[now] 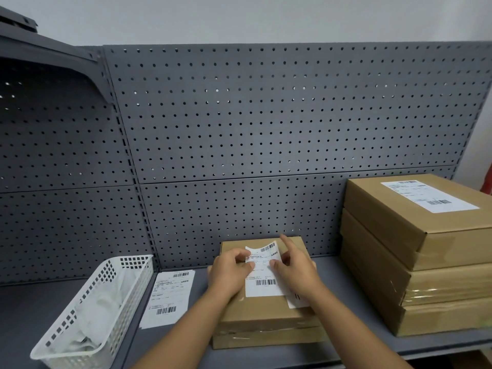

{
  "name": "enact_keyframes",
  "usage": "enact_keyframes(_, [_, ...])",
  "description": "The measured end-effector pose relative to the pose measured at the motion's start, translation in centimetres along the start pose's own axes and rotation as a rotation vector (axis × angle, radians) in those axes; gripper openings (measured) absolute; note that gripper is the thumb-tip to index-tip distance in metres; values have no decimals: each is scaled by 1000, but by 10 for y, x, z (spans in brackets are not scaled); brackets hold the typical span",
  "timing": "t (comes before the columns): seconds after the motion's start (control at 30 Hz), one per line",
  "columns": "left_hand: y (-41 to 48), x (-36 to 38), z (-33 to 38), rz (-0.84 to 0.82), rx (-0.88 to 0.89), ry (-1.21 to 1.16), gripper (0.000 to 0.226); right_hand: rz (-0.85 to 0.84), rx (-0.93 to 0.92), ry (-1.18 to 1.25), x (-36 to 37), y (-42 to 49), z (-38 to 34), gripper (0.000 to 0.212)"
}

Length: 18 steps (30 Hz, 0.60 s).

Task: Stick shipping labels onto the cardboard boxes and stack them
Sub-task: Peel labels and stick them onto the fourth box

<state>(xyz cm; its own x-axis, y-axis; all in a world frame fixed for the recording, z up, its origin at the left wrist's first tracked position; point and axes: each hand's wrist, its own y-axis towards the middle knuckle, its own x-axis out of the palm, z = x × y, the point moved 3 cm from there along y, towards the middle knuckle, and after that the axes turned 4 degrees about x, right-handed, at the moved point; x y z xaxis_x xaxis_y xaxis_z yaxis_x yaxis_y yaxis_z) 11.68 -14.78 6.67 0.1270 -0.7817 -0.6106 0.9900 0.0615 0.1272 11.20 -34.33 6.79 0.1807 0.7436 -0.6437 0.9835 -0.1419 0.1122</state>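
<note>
The label (263, 272) hangs just above the box (266, 312), held between both hands with its print facing up. Its top left corner curls away, and a plain white backing sheet (296, 302) juts out under its lower right corner. The step in hand looks like peeling the label free before it is stuck on this box. The next move likely calls for getting the backing fully off, squaring the label with the lid, then laying it down and smoothing it flat so it does not crease.

The left hand (231, 272) has its fingers curled in and pinches the label's upper left edge. The right hand (295, 272) has its thumb on the label's right edge and its forefinger pointing straight out. Its other fingers lie behind the paper, so I cannot tell how firmly they hold.

The box rests on what seems to be a second, flatter box. Right of the box stands a stack of boxes (426, 262), the top one already labelled. Left of the box a spare label (167, 296) lies flat on the shelf (186, 355). Further left sits a white basket (66, 328) holding crumpled paper. Behind the box rises a grey pegboard (266, 115).
</note>
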Motion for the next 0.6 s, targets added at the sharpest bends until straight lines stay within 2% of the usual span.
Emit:
enact_keyframes(0.3, [-7,6,-8,160,48,61,8,76,-19,-98,9,-1,6,80])
enact_keyframes(0.5, [-13,6,-3,195,111,163,12,79,-28,-206,12,-3,2,69])
enact_keyframes(0.6, [-14,6,1,154,114,274,23,71,-24,-243,11,-3,-1,61])
